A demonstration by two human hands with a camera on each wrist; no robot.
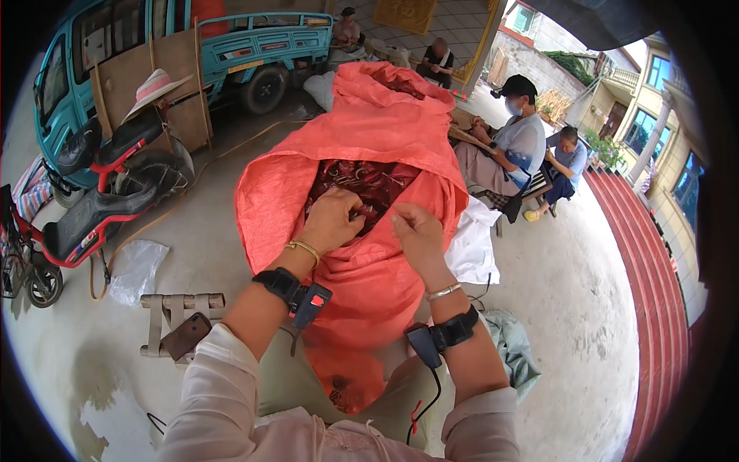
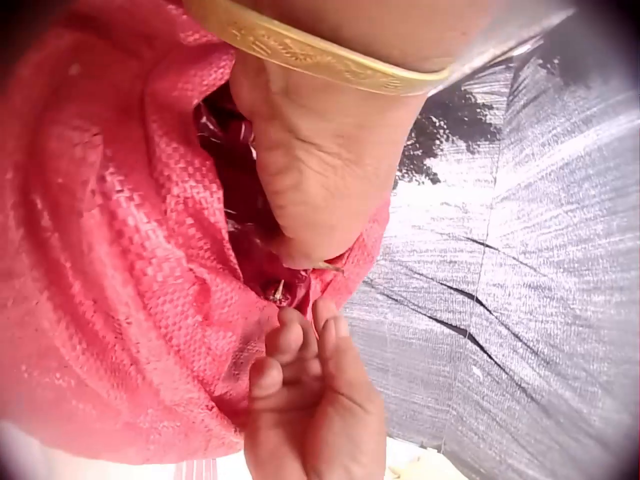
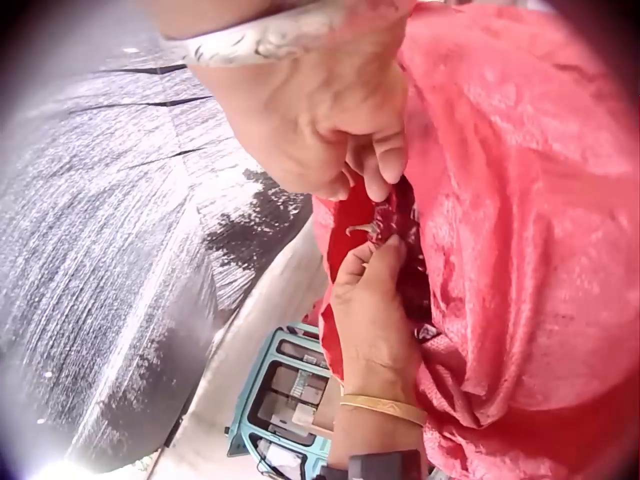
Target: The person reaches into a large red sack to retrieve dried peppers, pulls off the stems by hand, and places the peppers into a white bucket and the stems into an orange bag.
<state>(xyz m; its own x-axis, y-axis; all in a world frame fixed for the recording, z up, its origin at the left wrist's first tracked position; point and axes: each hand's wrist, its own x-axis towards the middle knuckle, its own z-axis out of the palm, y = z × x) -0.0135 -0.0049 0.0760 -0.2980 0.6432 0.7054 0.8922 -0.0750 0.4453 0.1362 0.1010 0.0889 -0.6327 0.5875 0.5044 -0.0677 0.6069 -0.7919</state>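
A big red woven sack stands in front of me, its mouth folded open over dark red dried chili peppers. My left hand, with a gold bracelet, is at the sack's opening. In the right wrist view its thumb and fingers pinch a dried chili pepper whose pale stem sticks out. My right hand hovers by the right edge of the opening, fingers loosely bent. Seen in the left wrist view, that right hand is palm up and holds nothing.
Between my knees lies an orange-red bag with dark pieces inside. A folding stool with a phone is at left, near a red scooter. Behind the sack stands a blue truck. Several people sit around; white sacking lies right.
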